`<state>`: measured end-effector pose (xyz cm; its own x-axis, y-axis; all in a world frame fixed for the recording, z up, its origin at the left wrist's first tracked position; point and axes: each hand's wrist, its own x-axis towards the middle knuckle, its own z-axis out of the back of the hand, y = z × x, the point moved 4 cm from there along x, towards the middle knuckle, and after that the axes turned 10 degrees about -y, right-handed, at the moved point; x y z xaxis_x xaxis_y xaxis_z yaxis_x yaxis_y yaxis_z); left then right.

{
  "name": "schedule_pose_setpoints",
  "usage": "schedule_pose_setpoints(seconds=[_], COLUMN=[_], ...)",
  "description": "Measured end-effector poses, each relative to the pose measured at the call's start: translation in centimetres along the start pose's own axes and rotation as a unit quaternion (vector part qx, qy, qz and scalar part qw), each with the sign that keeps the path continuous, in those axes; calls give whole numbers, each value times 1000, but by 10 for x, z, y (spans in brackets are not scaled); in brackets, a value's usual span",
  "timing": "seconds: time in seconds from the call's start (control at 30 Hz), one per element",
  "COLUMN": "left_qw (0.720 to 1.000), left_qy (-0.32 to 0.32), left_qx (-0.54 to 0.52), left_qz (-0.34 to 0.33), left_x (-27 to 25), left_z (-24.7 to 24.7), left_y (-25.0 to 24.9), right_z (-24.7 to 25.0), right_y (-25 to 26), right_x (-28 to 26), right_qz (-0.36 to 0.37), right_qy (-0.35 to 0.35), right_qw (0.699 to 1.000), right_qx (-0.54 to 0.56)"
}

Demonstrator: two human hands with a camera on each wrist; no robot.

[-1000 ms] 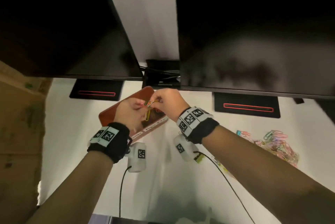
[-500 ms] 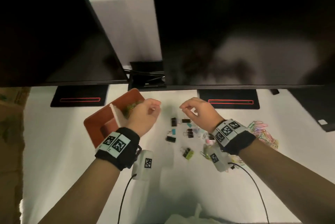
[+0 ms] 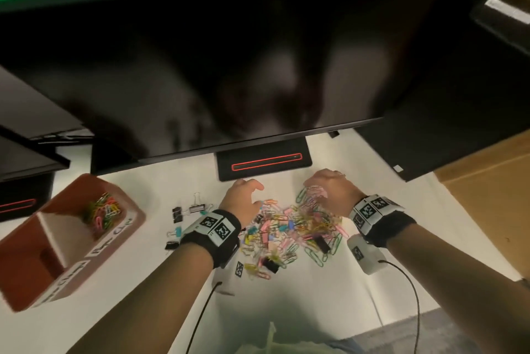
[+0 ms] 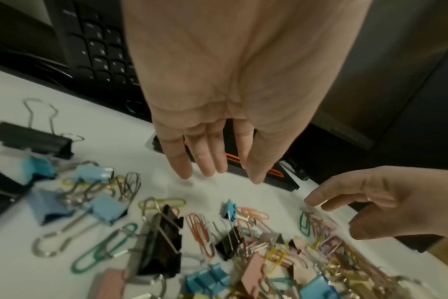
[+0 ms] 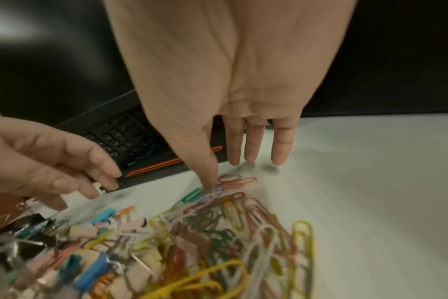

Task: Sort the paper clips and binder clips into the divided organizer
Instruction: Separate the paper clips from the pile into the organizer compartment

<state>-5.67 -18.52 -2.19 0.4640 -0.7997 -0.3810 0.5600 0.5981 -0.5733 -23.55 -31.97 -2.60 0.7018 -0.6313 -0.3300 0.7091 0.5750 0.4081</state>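
Left hand: the left hand (image 3: 243,201) hovers over the left end of the clip heap, fingers straight and slightly spread, pointing down at the white desk top (image 3: 160,264); it holds nothing. In the left wrist view its fingertips (image 4: 182,168) are just above the bare surface, near the far edge of the heap.

Right hand: the right hand (image 3: 329,193) is over the far right part of the heap, fingers extended and relaxed, holding nothing. In the right wrist view its thumb tip touches the clips at the heap's far edge, while the other fingers (image 5: 253,145) point down at bare desk just beyond.

Clip heap: a loose mixed pile of coloured wire paper clips (image 3: 304,227) and small binder clips lies on the desk between the two wrists, toward the middle of the desk's near half. Pink, yellow, green and blue clips are tangled together.

Binder clips aside: several black and pale blue metal binder clips (image 3: 186,213) lie just left of the heap, apart from it; the largest black binder clip (image 4: 31,139) has silver wire handles.

Organizer: the reddish-brown divided organizer tray (image 3: 25,273) sits at the desk's left side, well apart from the heap. Its far compartment holds coloured paper clips (image 3: 103,213); handwritten labels run along its near rim.

Behind: a dark monitor (image 3: 229,67) on a black stand base with a red line (image 3: 263,161) stands at the desk's far edge.
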Motion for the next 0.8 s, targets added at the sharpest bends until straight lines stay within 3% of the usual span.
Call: schedule_pose_setpoints(seconds=[0.23, 0.4, 0.8], left_qw=[996, 989, 992], left_qy=[28, 41, 37], left_qx=[62, 106, 106], left_qz=[-54, -98, -54], left_x=[20, 19, 16], left_z=[-32, -44, -47], left_y=[-17, -21, -15], right_z=[-10, -11, -13], right_y=[-6, -2, 0], right_x=[5, 14, 22], right_qz=[62, 96, 72], right_qy=[40, 28, 36], right_qw=[997, 995, 992], right_qx=[16, 27, 95])
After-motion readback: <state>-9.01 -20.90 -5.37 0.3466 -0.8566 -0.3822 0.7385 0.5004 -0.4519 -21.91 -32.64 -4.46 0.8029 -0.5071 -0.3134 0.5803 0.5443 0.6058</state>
